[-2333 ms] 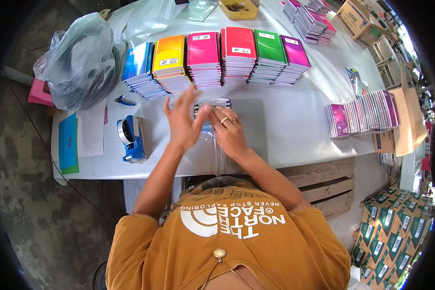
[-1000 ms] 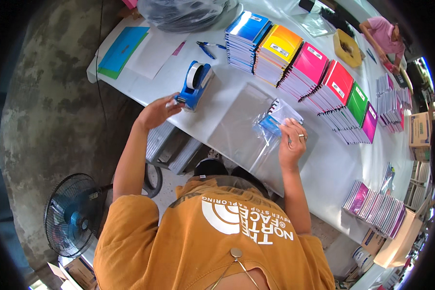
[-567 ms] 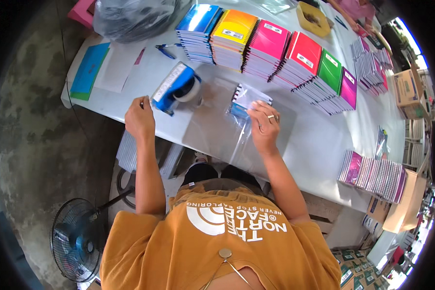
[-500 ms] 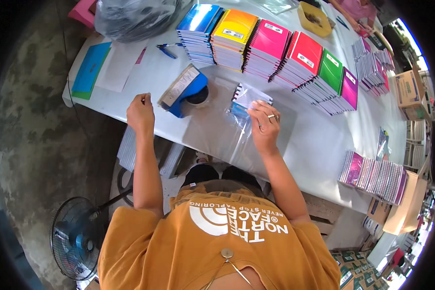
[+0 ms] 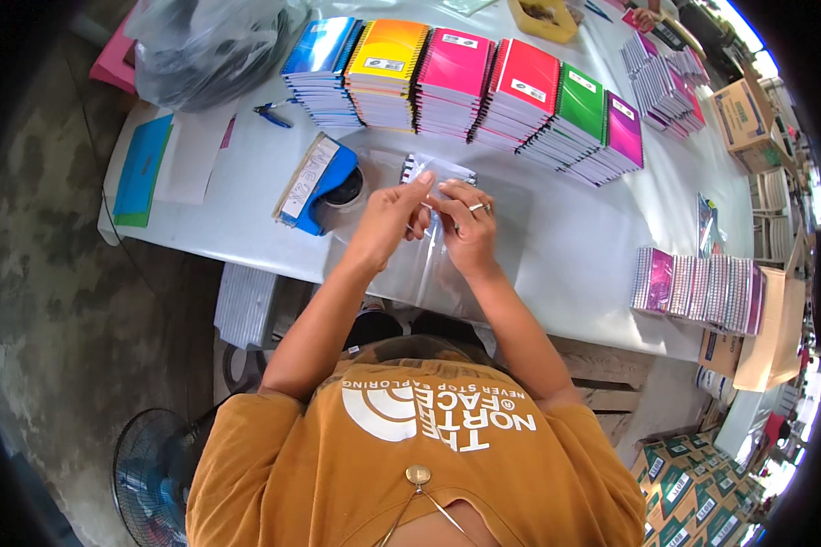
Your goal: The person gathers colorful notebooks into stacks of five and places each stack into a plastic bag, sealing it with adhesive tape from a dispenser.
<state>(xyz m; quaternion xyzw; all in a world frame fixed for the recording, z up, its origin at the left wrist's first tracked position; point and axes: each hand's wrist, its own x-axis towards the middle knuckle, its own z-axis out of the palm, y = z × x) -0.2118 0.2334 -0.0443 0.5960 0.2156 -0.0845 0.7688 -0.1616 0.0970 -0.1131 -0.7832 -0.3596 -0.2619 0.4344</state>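
A small spiral-bound notebook (image 5: 414, 168) lies on the table in front of me, mostly covered by my hands and a clear plastic bag (image 5: 420, 266) that stretches toward my body. My left hand (image 5: 394, 217) is closed above it, thumb and fingers pressed together; what they hold is too small to make out. Beside it, my right hand (image 5: 468, 223), with a ring, pinches the bag's plastic, its fingertips almost meeting the left ones. Just left of my hands stands a blue tape dispenser (image 5: 337, 173) with a roll of tape (image 5: 345, 189) and a handwritten label.
Beyond my hands, stacks of spiral notebooks (image 5: 454, 68) in several colours form a row. Pliers (image 5: 272, 115), blue and green sheets (image 5: 141, 169) and a grey plastic bag (image 5: 205, 55) lie leftward. More notebooks (image 5: 698, 290) and cardboard boxes (image 5: 748, 118) are at right. A fan (image 5: 155, 479) stands near left.
My left hand has moved right, from beside the tape dispenser to the notebook, meeting my right hand. My right hand has shifted slightly left in the picture. The whole view has also shifted.
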